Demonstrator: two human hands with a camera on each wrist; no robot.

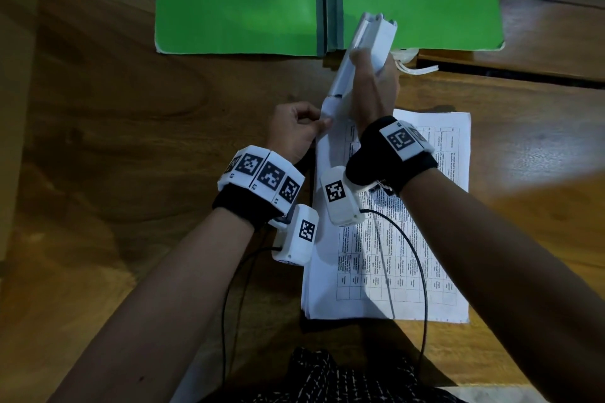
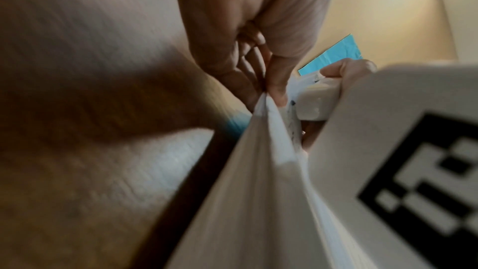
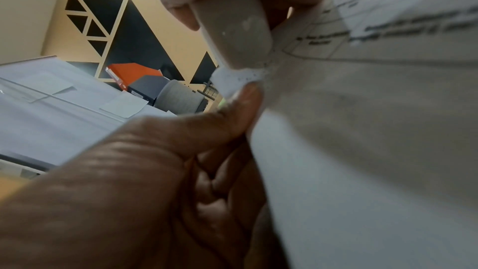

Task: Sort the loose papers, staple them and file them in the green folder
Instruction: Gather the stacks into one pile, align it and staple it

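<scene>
The green folder [image 1: 235,0] lies open at the far side of the wooden table. A stack of printed papers [image 1: 409,255] lies in front of me, its far-left corner lifted. My left hand [image 1: 322,124] pinches that corner [image 2: 266,97] between thumb and fingers. My right hand [image 1: 373,65] grips a long white stapler [image 1: 366,39], tilted, with its nose at the pinched corner. In the right wrist view the stapler's nose [image 3: 232,32] sits on the paper corner [image 3: 232,81], just above the left thumb [image 3: 232,109]. The stapler's mouth is hidden.
A white looped cord [image 1: 412,65] lies by the folder's near right edge. A dark gap [image 1: 507,72] splits the tabletop at the right. Black cables [image 1: 422,271] from the wrist cameras trail over the papers. Bare wood [image 1: 131,91] stretches to the left.
</scene>
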